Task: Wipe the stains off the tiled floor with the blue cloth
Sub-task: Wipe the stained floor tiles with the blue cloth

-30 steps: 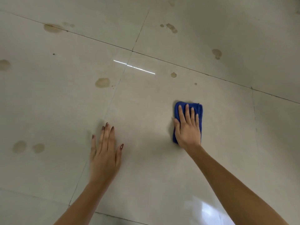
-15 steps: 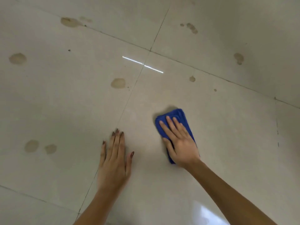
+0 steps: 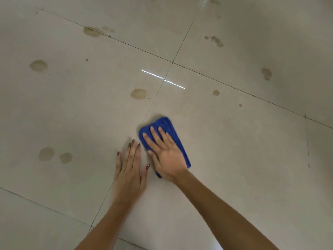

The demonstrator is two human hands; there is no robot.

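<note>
Head view: your right hand (image 3: 166, 156) lies flat on the blue cloth (image 3: 166, 128), fingers spread out and pressing it to the floor (image 3: 234, 159) (not curled around it). Your left hand (image 3: 130, 170) rests flat on the tile just beside it, fingers straight and holding nothing. A brown stain (image 3: 138, 93) sits past your fingertips, and two stains (image 3: 54, 155) lie off to the left.

- An indoor room; which kind cannot be told, since only its tiled floor (image 3: 234, 150) shows.
- Large glossy beige tiles with dark grout lines (image 3: 180, 49) run ahead of the hands.
- A ceiling light's reflection (image 3: 163, 79) lies beyond the fingers.
</note>
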